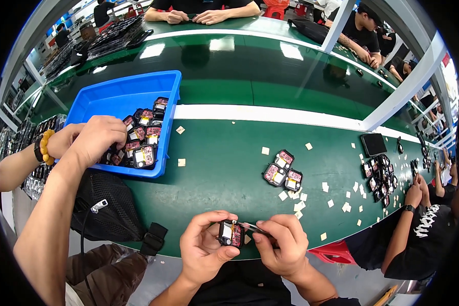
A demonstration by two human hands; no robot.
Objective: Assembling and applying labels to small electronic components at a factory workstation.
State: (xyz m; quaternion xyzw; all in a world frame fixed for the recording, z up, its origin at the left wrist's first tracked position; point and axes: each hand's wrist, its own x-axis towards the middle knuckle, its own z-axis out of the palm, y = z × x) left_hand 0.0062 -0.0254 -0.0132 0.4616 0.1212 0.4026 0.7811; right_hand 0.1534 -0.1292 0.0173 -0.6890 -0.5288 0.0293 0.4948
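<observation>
Near the table's front edge, my left hand (203,254) is closed round a small black device casing (236,235). Inside the casing show a red circuit board, a white block and a yellow strip. My right hand (286,244) pinches metal tweezers (253,227), whose tips reach the casing's upper edge. Whether the tips grip anything is too small to tell. Beyond my hands, three similar open casings (275,174) lie together on the green table (214,173). Small pale square pieces (299,206) are scattered to their right.
A blue bin (160,127) at left holds several more casings; a co-worker's hands (94,137) reach into it. Below it sits a black mesh bag (104,206). At right are piled casings (380,176) and another person's arm (405,219). A white post (408,86) rises behind.
</observation>
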